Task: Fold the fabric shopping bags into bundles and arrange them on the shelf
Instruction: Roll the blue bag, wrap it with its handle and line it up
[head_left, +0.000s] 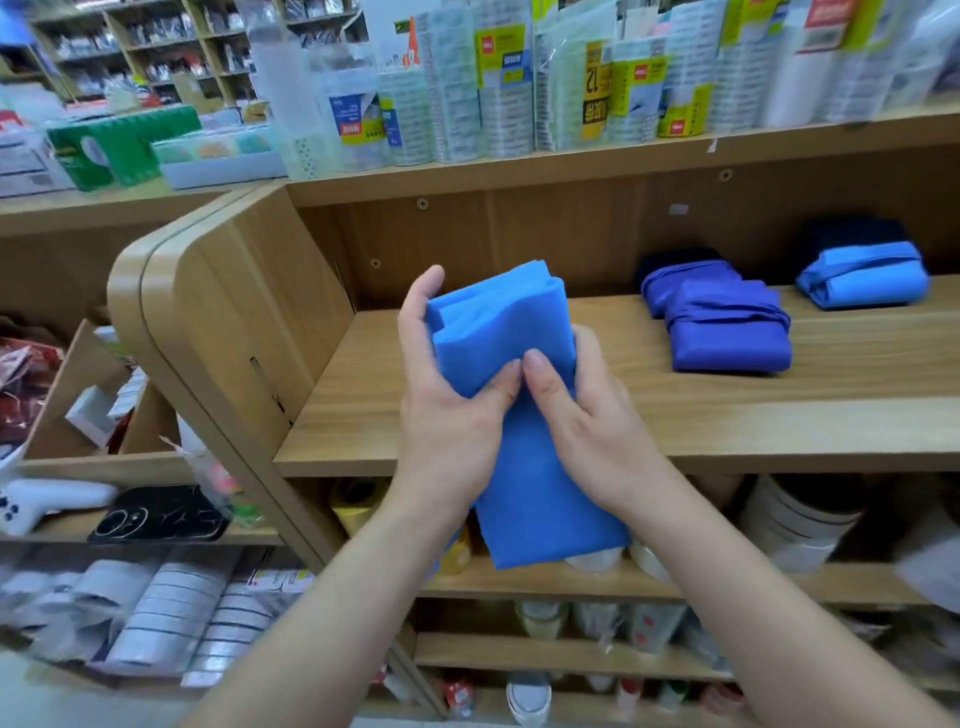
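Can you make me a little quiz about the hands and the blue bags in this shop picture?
1. True or false: the left hand and the right hand both grip the light blue bag.
2. Where is that bag? A) lying flat on the wooden shelf B) held up in front of the shelf C) on the floor.
3. Which lies nearer the hands: the dark blue bundle or the light blue bundle?

Key: 1 true; 2 B; 3 the dark blue bundle.
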